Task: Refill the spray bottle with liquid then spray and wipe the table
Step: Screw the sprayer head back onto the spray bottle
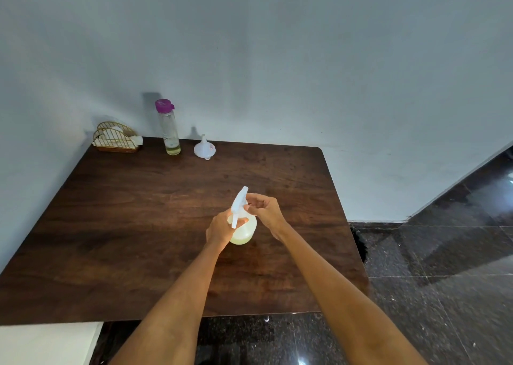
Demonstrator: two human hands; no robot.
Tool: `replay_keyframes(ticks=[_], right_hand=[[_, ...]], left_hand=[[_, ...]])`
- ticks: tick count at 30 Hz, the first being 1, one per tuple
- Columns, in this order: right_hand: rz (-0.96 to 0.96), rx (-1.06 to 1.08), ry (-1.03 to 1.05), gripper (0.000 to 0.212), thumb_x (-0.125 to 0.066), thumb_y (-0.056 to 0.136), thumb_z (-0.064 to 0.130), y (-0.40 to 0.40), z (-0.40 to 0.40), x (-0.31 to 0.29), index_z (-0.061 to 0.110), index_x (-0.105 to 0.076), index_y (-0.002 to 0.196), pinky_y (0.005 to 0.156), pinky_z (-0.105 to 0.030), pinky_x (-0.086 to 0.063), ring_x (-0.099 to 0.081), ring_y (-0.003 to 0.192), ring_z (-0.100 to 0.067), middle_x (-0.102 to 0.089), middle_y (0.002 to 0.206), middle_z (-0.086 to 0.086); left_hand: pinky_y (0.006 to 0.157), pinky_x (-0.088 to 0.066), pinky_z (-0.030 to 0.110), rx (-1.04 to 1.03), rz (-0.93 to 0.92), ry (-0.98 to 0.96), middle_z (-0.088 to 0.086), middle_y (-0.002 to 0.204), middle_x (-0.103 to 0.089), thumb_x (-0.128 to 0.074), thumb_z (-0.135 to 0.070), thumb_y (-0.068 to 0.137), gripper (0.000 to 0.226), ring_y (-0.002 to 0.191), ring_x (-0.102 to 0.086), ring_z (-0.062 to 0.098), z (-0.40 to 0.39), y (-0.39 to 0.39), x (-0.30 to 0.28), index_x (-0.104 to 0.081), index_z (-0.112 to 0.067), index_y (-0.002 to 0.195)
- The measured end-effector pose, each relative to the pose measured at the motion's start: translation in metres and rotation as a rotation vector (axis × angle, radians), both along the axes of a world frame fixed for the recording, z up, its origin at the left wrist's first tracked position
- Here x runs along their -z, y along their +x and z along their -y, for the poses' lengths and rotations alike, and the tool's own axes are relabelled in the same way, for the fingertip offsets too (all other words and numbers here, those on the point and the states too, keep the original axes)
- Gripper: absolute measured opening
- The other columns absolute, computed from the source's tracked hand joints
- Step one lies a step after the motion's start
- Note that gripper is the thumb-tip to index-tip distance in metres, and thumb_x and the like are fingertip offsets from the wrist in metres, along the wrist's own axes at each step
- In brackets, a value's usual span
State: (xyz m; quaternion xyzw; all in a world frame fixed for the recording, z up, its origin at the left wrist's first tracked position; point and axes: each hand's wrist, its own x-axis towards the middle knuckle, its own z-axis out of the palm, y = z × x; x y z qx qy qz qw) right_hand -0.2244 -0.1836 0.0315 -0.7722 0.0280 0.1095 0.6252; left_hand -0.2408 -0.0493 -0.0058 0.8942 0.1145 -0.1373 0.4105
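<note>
Now — left hand (220,227) wraps spray bottle (244,233), mid-table (125,212) | right hand (263,209) pinches its white spray head (239,202) | bottle: pale yellow liquid | refill bottle (168,127) at 11 o'clock — nearly drained

spray bottle (244,233) neck hidden by hands, table (138,212) left corner cut off

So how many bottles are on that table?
2: a spray bottle held in both hands mid-table, and a tall clear bottle with a purple lid standing at the back, left of the funnel.
</note>
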Motion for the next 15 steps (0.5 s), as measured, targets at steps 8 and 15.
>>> replay_keyframes(ticks=[8, 15], right_hand=[[0.09, -0.024, -0.242, 0.04, -0.074, 0.078, 0.018, 0.0034, -0.0038, 0.0037, 0.008, -0.063, 0.115, 0.091, -0.032, -0.052, -0.06, 0.1, -0.017, -0.065, 0.117, -0.009], [0.201, -0.057, -0.288, 0.032, -0.075, 0.077, 0.012, 0.0094, -0.005, -0.0017, 0.002, -0.068, 0.107, 0.081, -0.025, -0.053, -0.066, 0.094, -0.022, -0.071, 0.105, -0.013]], left_hand=[[0.096, -0.05, 0.039, -0.027, 0.003, -0.049, 0.011, 0.126, -0.061, -0.062, -0.046, 0.085, 0.056, 0.113, -0.059, 0.026, -0.0002, -0.0011, 0.0025, -0.055, -0.008, 0.126], [0.091, -0.051, 0.042, -0.065, 0.037, -0.218, 0.011, 0.118, -0.065, -0.066, -0.048, 0.079, 0.058, 0.107, -0.059, 0.025, 0.0027, -0.0038, 0.0044, -0.06, -0.012, 0.123]])
